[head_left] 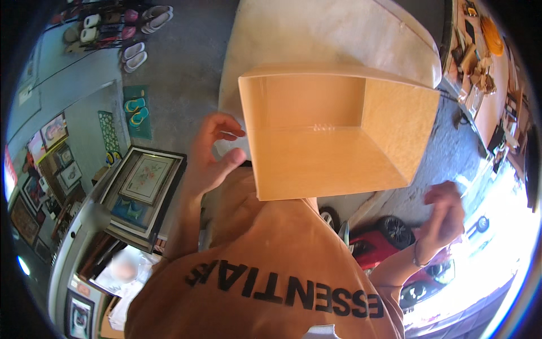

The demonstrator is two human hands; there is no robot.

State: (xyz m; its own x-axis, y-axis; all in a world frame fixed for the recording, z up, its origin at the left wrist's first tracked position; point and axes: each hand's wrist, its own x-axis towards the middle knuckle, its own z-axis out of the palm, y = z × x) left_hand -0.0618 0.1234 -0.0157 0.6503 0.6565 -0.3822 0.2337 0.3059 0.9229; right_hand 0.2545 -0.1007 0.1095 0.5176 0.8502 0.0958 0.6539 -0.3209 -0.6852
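Note:
An open brown cardboard box (327, 161) stands on a pale-topped table (316, 34), its open side facing me so that the bare inside shows. Just off the box's left edge is my left hand (217, 155), fingers and thumb apart with nothing between them. My right hand (444, 217) is held out low, beyond the box's near right corner and apart from it. Motion smears its fingers, which look bent; I cannot make out anything in them.
Framed pictures (144, 183) lean in a stack at my left. Slippers (137, 111) rest on a green mat, with more shoes (157, 20) farther off. A cluttered workbench (480, 73) runs along the far right. A red car (378, 243) is at the lower right.

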